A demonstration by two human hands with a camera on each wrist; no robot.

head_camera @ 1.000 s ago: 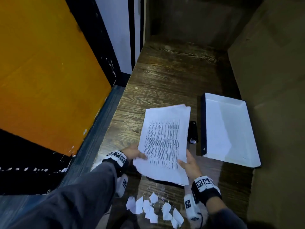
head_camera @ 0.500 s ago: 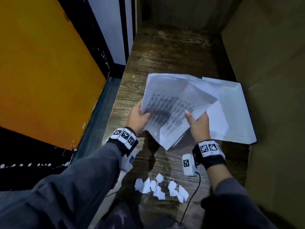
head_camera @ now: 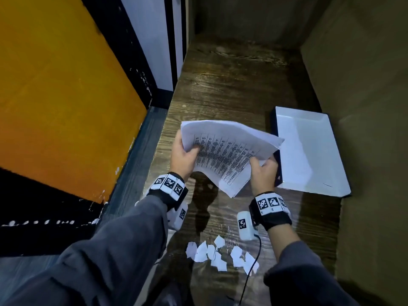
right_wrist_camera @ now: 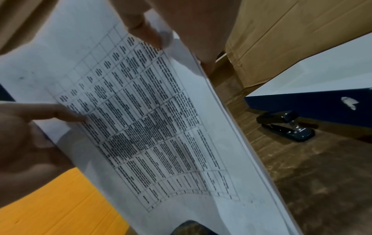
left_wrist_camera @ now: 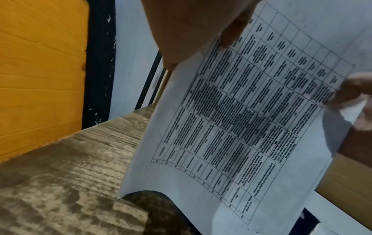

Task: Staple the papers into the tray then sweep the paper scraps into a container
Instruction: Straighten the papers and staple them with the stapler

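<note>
A: Status? We had lifted the papers (head_camera: 229, 151) off the table (head_camera: 231, 85) — left hand (head_camera: 184, 156) and right hand (head_camera: 262, 171) each pinched an edge.

B: Unstapled, we judged — stapler (right_wrist_camera: 286, 126) lay beside the tray (head_camera: 309, 149).

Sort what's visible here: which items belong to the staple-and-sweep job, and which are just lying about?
Job: papers, held by left hand and right hand; stapler; tray; paper scraps.
Bystanders: cardboard box; orange panel; black cable.
</note>
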